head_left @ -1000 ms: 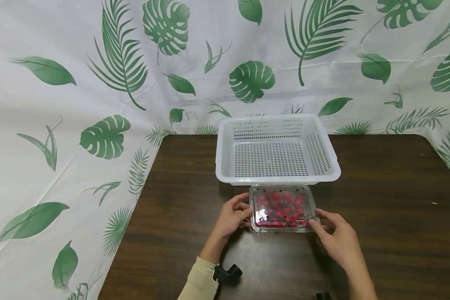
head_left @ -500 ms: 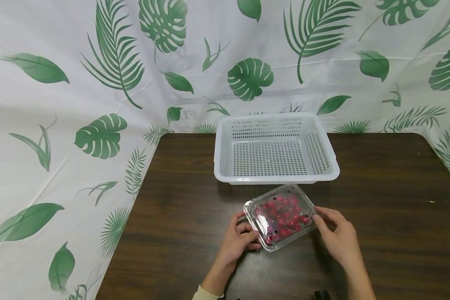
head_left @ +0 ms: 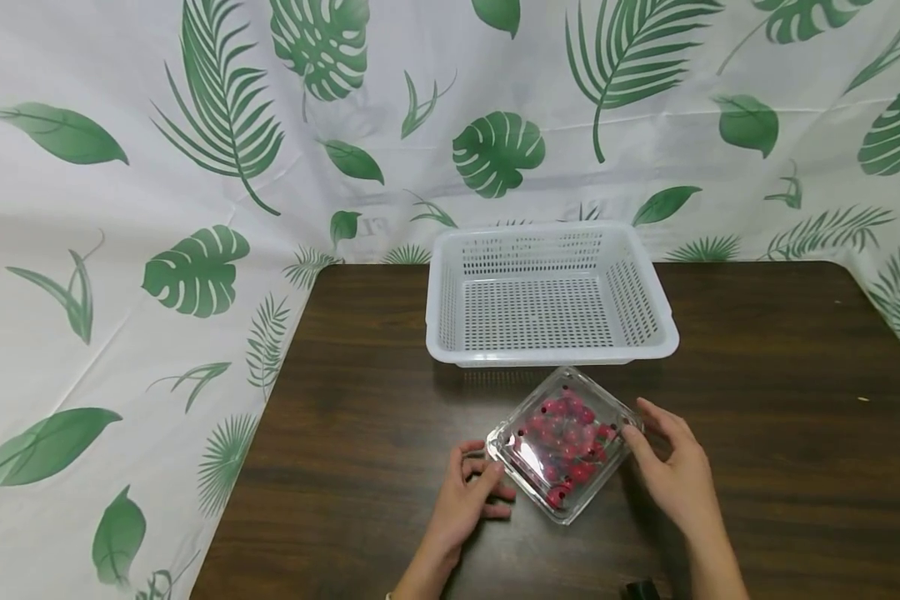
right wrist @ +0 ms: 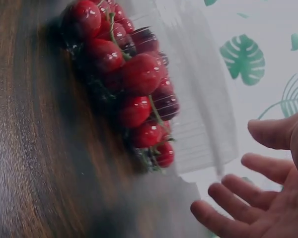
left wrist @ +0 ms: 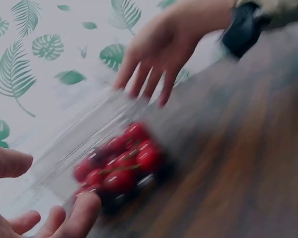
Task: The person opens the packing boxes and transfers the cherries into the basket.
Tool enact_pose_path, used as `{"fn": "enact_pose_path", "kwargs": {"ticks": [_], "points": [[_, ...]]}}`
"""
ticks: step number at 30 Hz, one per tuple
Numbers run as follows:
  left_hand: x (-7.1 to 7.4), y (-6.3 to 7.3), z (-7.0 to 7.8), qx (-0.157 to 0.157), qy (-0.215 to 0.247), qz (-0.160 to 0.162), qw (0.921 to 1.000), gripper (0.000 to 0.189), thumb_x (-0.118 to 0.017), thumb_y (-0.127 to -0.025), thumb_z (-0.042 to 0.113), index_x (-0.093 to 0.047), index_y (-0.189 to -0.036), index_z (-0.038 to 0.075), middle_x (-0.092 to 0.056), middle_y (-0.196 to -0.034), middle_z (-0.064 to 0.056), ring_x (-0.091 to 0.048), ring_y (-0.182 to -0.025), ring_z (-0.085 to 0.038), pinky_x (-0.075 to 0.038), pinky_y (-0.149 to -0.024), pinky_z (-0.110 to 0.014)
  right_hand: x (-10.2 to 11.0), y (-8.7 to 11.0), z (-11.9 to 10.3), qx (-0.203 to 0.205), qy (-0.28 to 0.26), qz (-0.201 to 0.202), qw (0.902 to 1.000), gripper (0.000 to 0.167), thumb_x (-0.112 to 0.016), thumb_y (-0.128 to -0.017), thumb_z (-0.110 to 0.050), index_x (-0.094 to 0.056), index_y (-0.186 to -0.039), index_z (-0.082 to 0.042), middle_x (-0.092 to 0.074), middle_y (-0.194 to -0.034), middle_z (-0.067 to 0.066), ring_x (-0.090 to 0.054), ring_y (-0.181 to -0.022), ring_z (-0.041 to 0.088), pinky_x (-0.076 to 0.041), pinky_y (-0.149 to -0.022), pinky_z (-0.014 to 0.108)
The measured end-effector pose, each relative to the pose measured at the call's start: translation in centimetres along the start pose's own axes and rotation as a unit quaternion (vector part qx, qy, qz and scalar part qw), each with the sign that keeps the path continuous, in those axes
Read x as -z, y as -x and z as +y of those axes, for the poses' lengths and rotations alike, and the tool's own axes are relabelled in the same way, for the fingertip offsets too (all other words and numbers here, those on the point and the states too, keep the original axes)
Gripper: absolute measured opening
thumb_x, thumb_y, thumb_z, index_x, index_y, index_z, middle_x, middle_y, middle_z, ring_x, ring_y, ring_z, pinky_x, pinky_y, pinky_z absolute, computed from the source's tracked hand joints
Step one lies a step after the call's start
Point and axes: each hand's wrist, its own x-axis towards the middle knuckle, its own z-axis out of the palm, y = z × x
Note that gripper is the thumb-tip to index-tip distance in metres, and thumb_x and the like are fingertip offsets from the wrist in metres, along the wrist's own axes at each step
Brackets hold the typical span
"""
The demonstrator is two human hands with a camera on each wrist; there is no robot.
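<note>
A clear plastic clamshell box (head_left: 528, 457) of red cherries (head_left: 573, 435) sits diagonally on the dark table, a corner toward the basket. My left hand (head_left: 461, 504) is beside its left corner, fingers loosely bent; in the left wrist view the fingers (left wrist: 84, 213) are spread near the box, contact unclear. At the right corner is my right hand (head_left: 675, 475), thumb close to the lid's edge. Its fingers (right wrist: 238, 203) look extended and spread in the right wrist view, apart from the cherries. The lid appears closed. Stems and darker cherries show through the plastic.
A white perforated plastic basket (head_left: 551, 357) stands behind the box at the table's back edge, with nothing in it. The dark wood table (head_left: 345, 467) meets a white leaf-print cloth (head_left: 420, 150) at the back and left.
The cherry box has turned from lying square to the basket to a diagonal position, its front corner swinging toward me. My left hand has moved down toward me; the right has stayed near the right corner.
</note>
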Motion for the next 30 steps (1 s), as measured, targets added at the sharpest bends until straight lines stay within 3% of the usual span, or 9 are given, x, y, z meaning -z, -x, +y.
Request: {"fn": "enact_pose_path", "kwargs": {"ticks": [5,8,10,12,14,17,21,25,30], "points": [[1.2,-2.3,1.5,-0.085,-0.118,0.026,0.9891,0.041,-0.061,-0.096,0.013,-0.046,-0.131,-0.002,-0.058,-0.104,-0.015,-0.064,-0.085,-0.031,-0.057,-0.061,-0.043,1.1,1.2,-0.9,-0.038,0.032,0.023,0.9985,0.044,-0.066,-0.094,-0.027,-0.059,-0.133,-0.008,-0.06,-0.124,0.011,-0.058,-0.098,0.004,-0.043,-0.069,0.01],[1.5,-3.9,2.5,-0.149,-0.223,0.008,0.9635,0.032,-0.06,-0.097,0.013,-0.057,-0.124,-0.003,-0.063,-0.101,-0.014,-0.064,-0.084,-0.027,-0.056,-0.067,-0.037,1.3,2.0,-1.3,-0.054,0.048,0.023,0.9972,0.038,-0.068,-0.093,-0.03,-0.065,-0.123,-0.008,-0.067,-0.113,0.01,-0.053,-0.082,-0.011,-0.044,-0.065,0.015],[1.5,-5.0,3.0,-0.175,-0.281,-0.012,0.9434,0.03,-0.059,-0.097,0.016,-0.062,-0.121,-0.003,-0.067,-0.099,-0.013,-0.065,-0.082,-0.023,-0.053,-0.068,-0.032,1.2,2.6,-1.5,-0.066,0.046,0.006,0.9968,0.036,-0.068,-0.092,-0.032,-0.067,-0.118,-0.007,-0.07,-0.107,0.011,-0.056,-0.077,-0.01,-0.046,-0.063,0.019],[1.4,-6.0,3.6,-0.181,-0.328,-0.039,0.9266,0.031,-0.057,-0.098,0.02,-0.065,-0.121,-0.001,-0.069,-0.1,-0.01,-0.065,-0.081,-0.018,-0.05,-0.069,-0.028,1.0,3.1,-1.5,-0.08,0.038,-0.013,0.996,0.037,-0.068,-0.092,-0.035,-0.068,-0.116,-0.006,-0.071,-0.104,0.011,-0.063,-0.074,-0.003,-0.047,-0.062,0.021],[1.3,-7.0,3.9,-0.17,-0.349,-0.074,0.9186,0.033,-0.054,-0.1,0.022,-0.066,-0.122,0.001,-0.07,-0.103,-0.01,-0.064,-0.081,-0.015,-0.049,-0.068,-0.027,0.6,3.5,-1.5,-0.095,0.023,-0.029,0.9948,0.04,-0.068,-0.092,-0.036,-0.066,-0.117,-0.005,-0.071,-0.103,0.012,-0.068,-0.073,0.005,-0.048,-0.062,0.022],[1.1,-8.4,4.2,-0.147,-0.348,-0.115,0.9189,0.033,-0.052,-0.101,0.021,-0.066,-0.122,0.0,-0.07,-0.107,-0.011,-0.059,-0.078,-0.011,-0.046,-0.069,-0.026,0.1,4.0,-1.5,-0.113,-0.005,-0.047,0.9925,0.045,-0.067,-0.092,-0.038,-0.063,-0.121,-0.003,-0.07,-0.104,0.012,-0.071,-0.073,0.012,-0.049,-0.064,0.021],[0.7,-9.3,4.5,-0.112,-0.315,-0.139,0.932,0.028,-0.052,-0.101,0.014,-0.069,-0.118,-0.001,-0.07,-0.112,-0.014,-0.057,-0.083,-0.012,-0.044,-0.074,-0.026,-0.6,4.3,-1.6,-0.125,-0.038,-0.061,0.9895,0.05,-0.067,-0.092,-0.038,-0.06,-0.126,-0.002,-0.068,-0.105,0.012,-0.071,-0.073,0.014,-0.051,-0.065,0.021],[0.7,-9.3,3.9,-0.093,-0.292,-0.15,0.9401,0.025,-0.055,-0.099,0.012,-0.071,-0.116,0.001,-0.07,-0.111,-0.011,-0.059,-0.089,-0.011,-0.045,-0.078,-0.026,-1.1,4.3,-1.6,-0.119,-0.047,-0.056,0.9902,0.049,-0.068,-0.092,-0.037,-0.06,-0.127,-0.003,-0.068,-0.105,0.012,-0.071,-0.072,0.013,-0.051,-0.064,0.021],[0.7,-9.0,2.6,-0.062,-0.232,-0.165,0.9566,0.024,-0.058,-0.096,0.011,-0.069,-0.115,-0.001,-0.07,-0.091,-0.007,-0.059,-0.075,-0.007,-0.047,-0.065,-0.024,-1.2,4.3,-1.5,-0.105,-0.017,-0.045,0.9933,0.05,-0.068,-0.092,-0.038,-0.059,-0.129,-0.005,-0.067,-0.108,0.011,-0.069,-0.069,0.01,-0.047,-0.062,0.022]]}}
